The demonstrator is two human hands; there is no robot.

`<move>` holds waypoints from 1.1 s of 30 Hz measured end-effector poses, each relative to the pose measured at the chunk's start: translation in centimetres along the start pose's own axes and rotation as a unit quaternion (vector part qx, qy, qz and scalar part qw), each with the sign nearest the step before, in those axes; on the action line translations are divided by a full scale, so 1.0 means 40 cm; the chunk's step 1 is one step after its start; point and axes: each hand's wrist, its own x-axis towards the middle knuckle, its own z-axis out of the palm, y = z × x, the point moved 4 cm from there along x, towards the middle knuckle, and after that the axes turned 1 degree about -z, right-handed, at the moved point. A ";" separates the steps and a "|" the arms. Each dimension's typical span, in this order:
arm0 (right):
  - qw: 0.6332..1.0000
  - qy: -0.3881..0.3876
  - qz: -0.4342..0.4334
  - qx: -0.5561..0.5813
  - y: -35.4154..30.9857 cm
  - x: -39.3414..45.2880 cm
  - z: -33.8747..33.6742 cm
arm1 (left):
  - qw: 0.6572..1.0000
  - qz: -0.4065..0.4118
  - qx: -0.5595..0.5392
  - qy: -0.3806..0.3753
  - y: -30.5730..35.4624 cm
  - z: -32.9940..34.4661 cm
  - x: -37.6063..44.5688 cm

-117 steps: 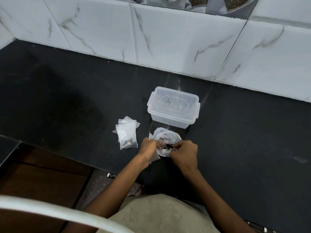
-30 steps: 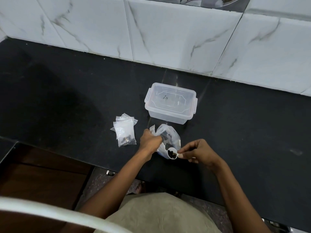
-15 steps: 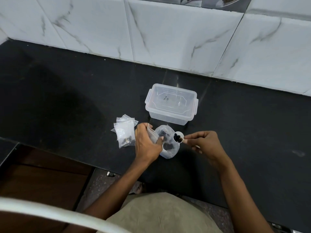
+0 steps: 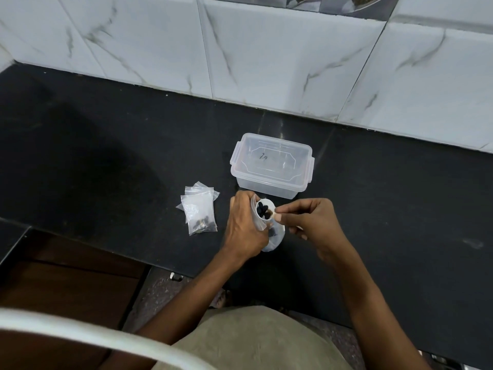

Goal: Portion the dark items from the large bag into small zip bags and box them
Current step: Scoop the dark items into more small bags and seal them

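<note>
While our left hand (image 4: 245, 225) grips a small zip bag (image 4: 257, 219) open, our right hand (image 4: 310, 222) pinches a white scoop (image 4: 264, 209) of dark items (image 4: 263, 210) at its mouth.

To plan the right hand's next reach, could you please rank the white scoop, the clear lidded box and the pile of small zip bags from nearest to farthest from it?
1. White scoop: pinched by the right hand.
2. Clear lidded box: just behind.
3. Pile of small zip bags: beyond the left hand.
</note>
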 end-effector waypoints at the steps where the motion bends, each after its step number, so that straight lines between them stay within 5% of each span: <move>1: 1.000 0.003 0.000 -0.002 0.000 -0.002 -0.001 | 1.000 0.002 -0.002 -0.004 -0.001 0.002 0.000; 14: 0.971 0.075 -0.096 -0.205 -0.024 -0.011 0.002 | 0.998 -0.030 -0.042 -0.031 0.009 0.003 -0.004; 17: 0.937 0.108 -0.209 -0.258 -0.041 -0.026 0.015 | 0.998 -0.026 -0.043 -0.022 0.007 0.013 0.005; 23: 0.790 0.184 -0.437 -0.387 -0.028 -0.063 0.044 | 0.989 -0.048 -0.137 0.015 0.029 0.021 0.021; 33: 0.761 0.169 -0.482 -0.400 -0.012 -0.082 0.036 | 0.976 -0.038 -0.214 0.023 0.068 0.013 0.042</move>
